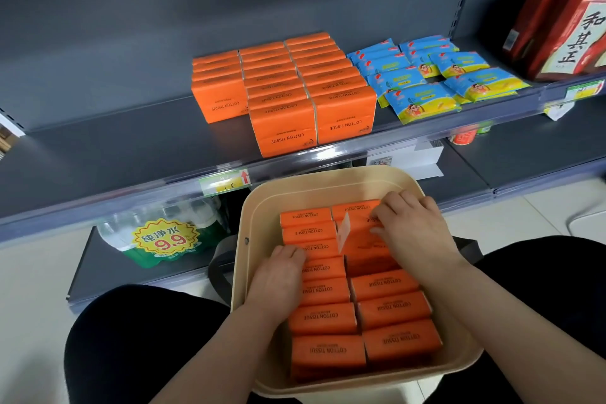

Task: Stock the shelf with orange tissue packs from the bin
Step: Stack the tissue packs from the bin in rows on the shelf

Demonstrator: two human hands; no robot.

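Note:
A beige bin (242, 272) rests on my lap, packed with two columns of orange tissue packs (390, 311). My left hand (278, 275) lies in the left column, fingers curled down beside a pack. At the far end of the right column, my right hand (410, 226) has its fingers curled over a tilted orange pack (360, 233). A small white tag stands between the two columns. On the dark shelf (131, 141) above, three rows of orange tissue packs (282, 88) stand upright, reaching the front edge.
Blue and yellow wipe packs (423, 82) lie right of the orange rows. A red gift box (564, 26) stands at the far right. The shelf below holds a shrink-wrapped case of water bottles (164, 236). A yellow price label (226, 182) sits on the shelf edge.

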